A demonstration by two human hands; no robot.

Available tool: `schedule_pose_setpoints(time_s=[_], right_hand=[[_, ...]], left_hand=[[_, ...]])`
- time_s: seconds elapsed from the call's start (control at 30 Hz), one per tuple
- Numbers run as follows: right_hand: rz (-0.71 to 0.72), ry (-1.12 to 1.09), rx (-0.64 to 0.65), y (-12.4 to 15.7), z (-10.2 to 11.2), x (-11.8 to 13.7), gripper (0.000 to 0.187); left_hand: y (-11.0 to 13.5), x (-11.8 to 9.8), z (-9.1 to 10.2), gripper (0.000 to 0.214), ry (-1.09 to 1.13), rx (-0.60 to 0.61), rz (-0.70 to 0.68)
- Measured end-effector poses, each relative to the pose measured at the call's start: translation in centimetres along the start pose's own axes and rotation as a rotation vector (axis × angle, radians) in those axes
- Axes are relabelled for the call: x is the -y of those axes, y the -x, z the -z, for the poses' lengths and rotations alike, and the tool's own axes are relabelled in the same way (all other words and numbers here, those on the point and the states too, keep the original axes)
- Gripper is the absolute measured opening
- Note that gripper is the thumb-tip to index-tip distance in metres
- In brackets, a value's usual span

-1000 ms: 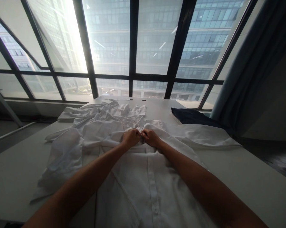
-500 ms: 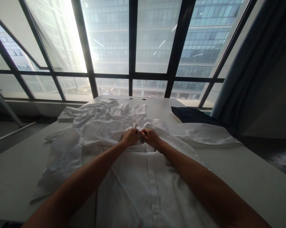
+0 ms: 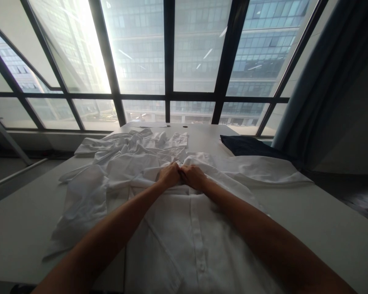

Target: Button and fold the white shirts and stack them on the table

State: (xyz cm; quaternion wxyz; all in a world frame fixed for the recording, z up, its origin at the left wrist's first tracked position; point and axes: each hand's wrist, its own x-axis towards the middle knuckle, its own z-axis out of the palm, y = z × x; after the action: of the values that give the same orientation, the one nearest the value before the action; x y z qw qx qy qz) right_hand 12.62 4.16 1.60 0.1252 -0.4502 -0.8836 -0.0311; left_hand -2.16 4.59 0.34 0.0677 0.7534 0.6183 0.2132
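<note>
Near the far end of the white shirt [image 3: 168, 228], the left hand [image 3: 170, 174] and right hand [image 3: 193, 176] meet, pinching its cloth, best worked gently and level to avoid creases.

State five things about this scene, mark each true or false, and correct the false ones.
1. The left hand and right hand are close together at the white shirt. True.

2. The dark cloth lies on the left side of the table. False: the dark cloth lies on the right side.

3. The white shirt's button strip runs down between the two forearms. True.

4. The curtain hangs at the left of the view. False: the curtain hangs at the right.

5. Crumpled white cloth lies to the left of the hands. True.
</note>
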Motion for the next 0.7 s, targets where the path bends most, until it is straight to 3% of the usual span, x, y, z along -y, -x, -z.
schedule_pose_setpoints(time_s=[0.1,0.17,0.27,0.37,0.43,0.53,0.7], right_hand=[[0.066,0.028,-0.011,0.0,-0.1,0.4,0.031],[0.027,-0.007,-0.023,-0.1,-0.4,0.1,0.031],[-0.219,-0.111,-0.117,-0.4,-0.7,-1.1,0.030],[-0.502,-0.170,-0.228,-0.6,-0.3,-2.8,0.032],[-0.598,-0.163,-0.230,-0.5,0.1,-3.6,0.033],[-0.588,-0.122,-0.191,-0.4,0.5,-4.0,0.030],[-0.512,-0.060,-0.215,-0.4,1.3,-3.6,0.028]], left_hand=[[-0.4,0.3,0.1,0.015,0.031,0.012,0.013],[-0.5,0.5,0.1,0.023,0.051,0.019,-0.009],[-0.2,0.6,0.1,0.031,0.065,0.007,-0.084],[0.3,0.7,0.3,0.023,0.056,0.011,-0.201],[0.4,0.9,0.6,0.019,0.030,0.023,-0.240],[-0.1,1.8,1.2,0.012,0.009,-0.030,-0.178],[-1.9,4.0,1.9,0.013,0.188,-0.275,0.049]])
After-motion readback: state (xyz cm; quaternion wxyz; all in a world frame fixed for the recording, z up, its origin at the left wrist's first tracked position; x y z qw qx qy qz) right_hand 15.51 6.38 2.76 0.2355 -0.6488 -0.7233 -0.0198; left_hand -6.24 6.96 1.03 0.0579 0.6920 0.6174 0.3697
